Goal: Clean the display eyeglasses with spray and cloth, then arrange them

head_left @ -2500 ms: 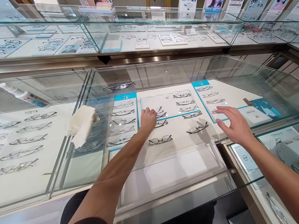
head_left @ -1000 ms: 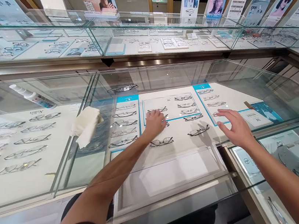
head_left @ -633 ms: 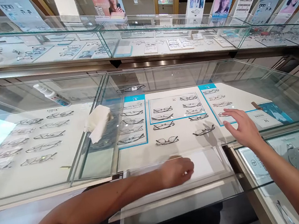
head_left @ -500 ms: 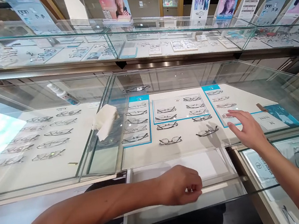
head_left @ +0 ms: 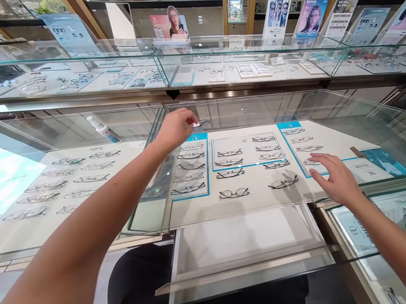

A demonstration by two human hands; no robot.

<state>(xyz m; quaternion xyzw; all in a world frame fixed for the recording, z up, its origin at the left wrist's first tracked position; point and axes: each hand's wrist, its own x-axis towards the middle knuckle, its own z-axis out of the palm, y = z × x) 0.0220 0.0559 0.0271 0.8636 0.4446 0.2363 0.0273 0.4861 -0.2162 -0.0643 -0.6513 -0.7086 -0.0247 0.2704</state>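
Observation:
My left hand (head_left: 180, 126) reaches to the far side of the glass counter. Its fingers are pinched at the left part of a dark-framed pair of eyeglasses (head_left: 204, 122), which the hand partly covers. A small red and white spot shows at the fingertips; I cannot make it out. On the right, my right hand (head_left: 334, 177) is open over the glass top, fingers spread and holding nothing. Below its fingertips, a pair of glasses (head_left: 308, 162) is partly hidden. Several more frames, such as the round black glasses (head_left: 234, 193), lie in rows under the glass.
A white spray bottle (head_left: 103, 129) is at the left back of the counter. An open white drawer (head_left: 245, 239) juts out in front of me. Behind stands another glass display case (head_left: 161, 72) with upright advertising cards (head_left: 277, 18). A glass edge (head_left: 252, 286) runs close to my lap.
My left hand has gone from above the drawer forward and left to the eyeglasses at the back. The pale cloth is now out of sight near my left forearm. My right hand stays put.

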